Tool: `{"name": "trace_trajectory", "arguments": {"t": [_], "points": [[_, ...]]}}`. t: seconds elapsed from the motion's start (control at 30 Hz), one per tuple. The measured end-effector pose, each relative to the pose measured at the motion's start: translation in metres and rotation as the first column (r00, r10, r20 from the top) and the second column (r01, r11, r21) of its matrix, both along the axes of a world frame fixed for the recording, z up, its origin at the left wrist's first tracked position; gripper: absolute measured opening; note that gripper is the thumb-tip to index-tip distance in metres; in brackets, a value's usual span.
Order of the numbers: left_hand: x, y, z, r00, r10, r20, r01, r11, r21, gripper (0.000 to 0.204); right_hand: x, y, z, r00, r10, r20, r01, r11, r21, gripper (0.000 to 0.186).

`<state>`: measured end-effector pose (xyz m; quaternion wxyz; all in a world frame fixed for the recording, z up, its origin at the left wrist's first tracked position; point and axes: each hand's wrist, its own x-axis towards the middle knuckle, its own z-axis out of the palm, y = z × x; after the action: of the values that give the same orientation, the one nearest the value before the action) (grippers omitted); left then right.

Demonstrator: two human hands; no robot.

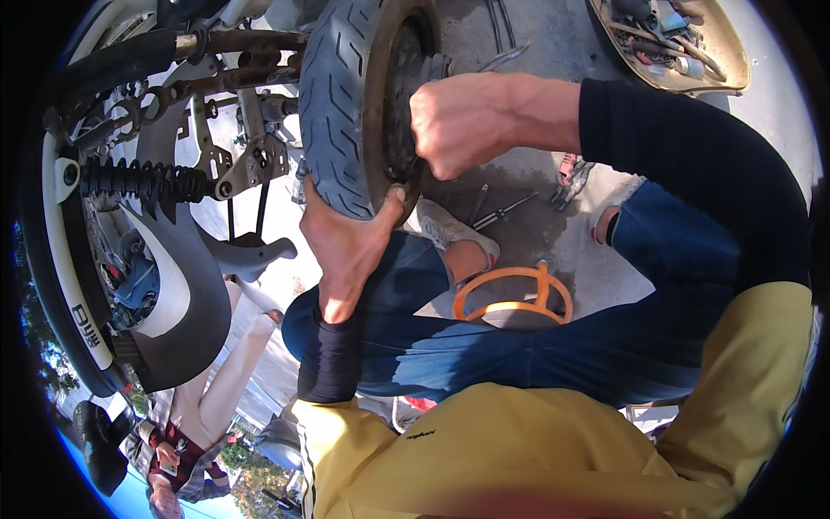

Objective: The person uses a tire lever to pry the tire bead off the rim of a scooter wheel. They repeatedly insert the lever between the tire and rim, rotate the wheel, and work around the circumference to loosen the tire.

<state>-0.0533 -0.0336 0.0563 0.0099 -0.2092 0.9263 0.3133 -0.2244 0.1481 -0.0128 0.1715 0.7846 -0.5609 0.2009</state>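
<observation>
A scooter wheel with a black grooved tyre (337, 108) stands upright in front of me, beside the metal arms of the vehicle. My left hand (350, 242) is closed round the tyre's near lower edge, its thumb pressed by the rim and its fingers partly hidden behind the rubber. At the wheel's right face, against the dark hub (402, 112), my right hand (467, 121) is balled into a fist. Whatever that fist may hold is hidden by the hand itself.
A shock absorber (147, 182) and a curved grey body panel (186, 337) lie to the left. Screwdrivers (506, 210) and a red-handled tool (566, 169) rest on the ground near an orange ring-shaped frame (558, 290). A tool tray (735, 80) sits far right. Another person (186, 432) is lower left.
</observation>
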Motion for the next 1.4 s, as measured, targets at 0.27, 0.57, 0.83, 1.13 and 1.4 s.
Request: {"name": "trace_trajectory", "arguments": {"t": [0.27,0.57,0.83,1.13,1.4], "points": [[-0.021,0.008,0.02,0.991,0.038,0.13,-0.02,0.989,-0.144,0.088,-0.022,0.01,0.007,1.0,0.001,-0.021,0.006,0.953,0.304,0.002],[-0.012,0.017,0.016,0.997,0.04,0.071,-0.025,0.982,-0.189,0.098,0.009,0.035,0.015,0.91,-0.41,0.057,0.328,0.797,0.507,0.018],[-0.006,0.022,0.009,0.996,0.076,0.039,-0.061,0.955,-0.291,0.098,0.014,0.082,-0.028,0.365,-0.697,0.618,0.403,0.716,0.57,0.028],[-0.007,0.034,0.013,0.999,0.05,-0.008,-0.051,0.979,-0.197,0.068,0.107,0.028,-0.095,-0.242,-0.252,0.937,0.437,0.834,0.337,0.037],[-0.007,0.043,0.016,0.998,0.059,0.03,-0.048,0.957,-0.285,0.071,0.142,-0.011,-0.112,-0.46,0.003,0.888,0.416,0.884,0.213,0.039]]}}
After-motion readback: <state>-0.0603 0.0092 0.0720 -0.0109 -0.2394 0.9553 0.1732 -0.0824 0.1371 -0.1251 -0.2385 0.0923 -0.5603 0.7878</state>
